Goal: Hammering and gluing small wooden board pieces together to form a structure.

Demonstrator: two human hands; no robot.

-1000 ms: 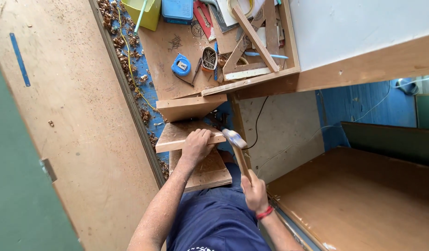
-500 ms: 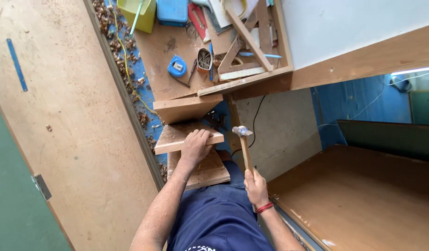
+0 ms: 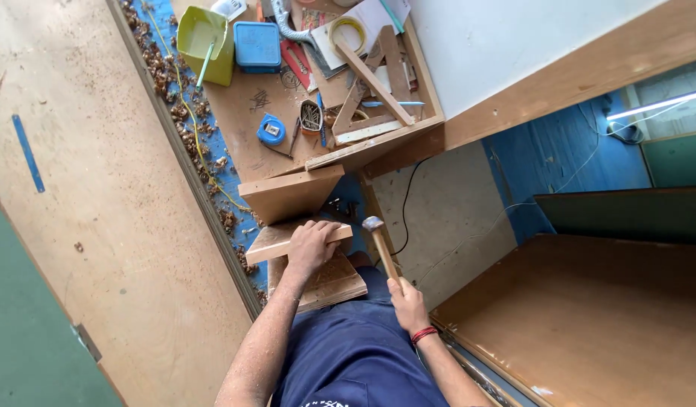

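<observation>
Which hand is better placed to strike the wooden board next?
Right. The right hand already grips the hammer by its handle, head raised beside the wooden board. The left hand lies flat on that board, holding it down.

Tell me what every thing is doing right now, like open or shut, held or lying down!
left hand: pressed flat on the wooden piece
right hand: shut round the hammer handle
hammer: held, head raised beside the wooden piece
yellow tub: open, a stick standing in it
blue box: lid shut
blue tape measure: lying on the bench
small tin: open, nails inside
</observation>
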